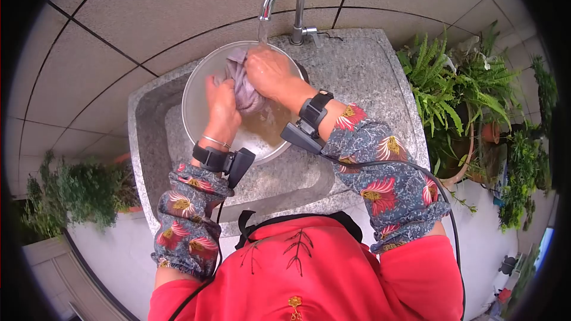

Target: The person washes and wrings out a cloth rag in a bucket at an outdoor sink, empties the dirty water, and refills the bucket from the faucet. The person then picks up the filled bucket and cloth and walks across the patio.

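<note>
Lilac cloth (248, 96), fingers clenched round it, left hand (223, 104) and right hand (271, 73), under the far gooseneck faucet (300, 3), over the basin (198, 107): rinsing, I'd judge; next calls for firm squeezing.

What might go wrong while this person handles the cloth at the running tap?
Water from the tap falls at the right hand, so it may splash the black strap on that wrist. The cloth, held between that hand and the left hand, might slip down into the basin.
</note>
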